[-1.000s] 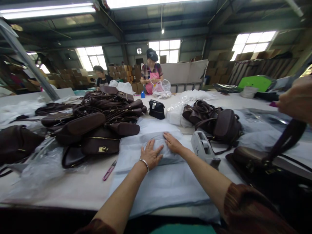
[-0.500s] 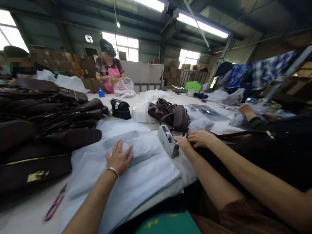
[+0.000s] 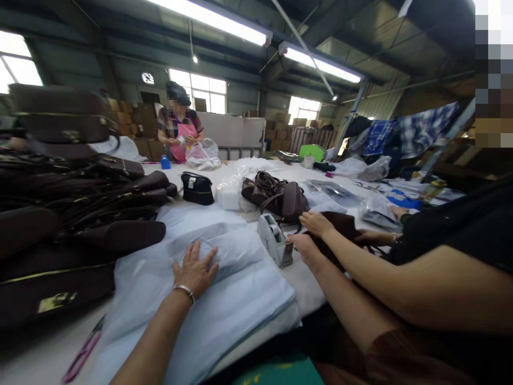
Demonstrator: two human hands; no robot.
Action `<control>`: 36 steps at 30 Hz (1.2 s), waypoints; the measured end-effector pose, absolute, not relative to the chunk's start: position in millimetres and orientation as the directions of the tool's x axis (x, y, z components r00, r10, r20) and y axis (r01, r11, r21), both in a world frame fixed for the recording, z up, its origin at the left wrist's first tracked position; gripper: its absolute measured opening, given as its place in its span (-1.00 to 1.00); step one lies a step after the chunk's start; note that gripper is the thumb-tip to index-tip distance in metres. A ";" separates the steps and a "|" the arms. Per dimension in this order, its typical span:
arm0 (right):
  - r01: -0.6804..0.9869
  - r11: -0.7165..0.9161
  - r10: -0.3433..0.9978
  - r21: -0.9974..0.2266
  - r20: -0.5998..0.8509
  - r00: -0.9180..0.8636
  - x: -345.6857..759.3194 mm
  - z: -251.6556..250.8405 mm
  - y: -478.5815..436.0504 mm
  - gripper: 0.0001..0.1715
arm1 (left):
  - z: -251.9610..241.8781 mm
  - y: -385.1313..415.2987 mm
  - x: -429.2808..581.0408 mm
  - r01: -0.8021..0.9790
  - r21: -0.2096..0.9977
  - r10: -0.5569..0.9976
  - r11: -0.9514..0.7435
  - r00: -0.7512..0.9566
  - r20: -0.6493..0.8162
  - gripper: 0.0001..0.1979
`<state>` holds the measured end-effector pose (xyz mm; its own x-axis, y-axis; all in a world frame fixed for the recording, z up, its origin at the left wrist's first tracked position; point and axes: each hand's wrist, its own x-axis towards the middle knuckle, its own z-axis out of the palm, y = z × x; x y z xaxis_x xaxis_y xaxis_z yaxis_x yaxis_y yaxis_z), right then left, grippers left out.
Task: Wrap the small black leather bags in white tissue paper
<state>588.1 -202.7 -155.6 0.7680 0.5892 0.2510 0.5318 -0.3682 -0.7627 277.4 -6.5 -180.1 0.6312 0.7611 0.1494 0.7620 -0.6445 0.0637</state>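
My left hand (image 3: 195,272) lies flat with fingers spread on sheets of pale tissue-like wrapping (image 3: 240,299). It wears a silver bracelet at the wrist. At the near end of a grey tape dispenser (image 3: 273,239) is my right hand (image 3: 305,248), its fingers drawn together against the dispenser's tip. Any strip of tape between them is too small to make out. Just beyond, a co-worker's hand (image 3: 318,223) reaches across beside mine to a dark brown bag piece (image 3: 340,224).
Dark brown handbags (image 3: 120,232) are heaped at left; one handbag (image 3: 64,120) stands upright above them. Pink-handled snips (image 3: 83,350) lie near the front left. A small black pouch (image 3: 197,188) and a brown bag (image 3: 276,195) sit ahead. A person in a pink apron (image 3: 186,133) stands across the table.
A brown handbag now rises above the left pile, hiding the person there. The co-worker at right has shifted, showing more of the brown piece. Both my hands stay almost in place.
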 end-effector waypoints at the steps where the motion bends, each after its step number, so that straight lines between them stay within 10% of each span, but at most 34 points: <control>1: 0.502 -0.364 0.563 -0.784 0.244 0.790 587.4 -154.9 -205.7 -0.73 | -179.8 -6.4 278.0 0.760 0.062 0.759 -0.647 0.635 0.142 -0.51; 9: -0.096 -0.270 0.519 -0.958 -0.229 0.824 557.3 -160.4 -236.3 -0.84 | -183.8 -3.6 279.6 0.753 0.050 0.750 -0.657 0.645 0.147 -0.50; 18: -0.058 -0.338 0.476 -0.939 -0.223 0.851 546.5 -183.1 -244.2 -0.82 | -186.7 -2.1 279.1 0.747 0.054 0.744 -0.663 0.649 0.159 -0.51; 21: -0.061 -0.240 0.674 -0.969 -0.211 0.708 524.1 -174.9 -243.2 -0.77 | -187.5 -3.2 277.9 0.742 0.072 0.741 -0.667 0.650 0.168 -0.51; 27: -0.197 -0.197 0.968 -0.960 -0.223 0.118 471.7 -139.1 -175.4 -0.02 | -181.9 -8.7 275.2 0.739 0.167 0.758 -0.653 0.640 0.129 -0.47; 36: -0.215 -0.408 0.913 -0.887 -0.403 -0.072 470.2 -145.7 -58.2 -0.15 | -183.7 -9.5 272.6 0.724 0.191 0.749 -0.662 0.641 0.166 -0.46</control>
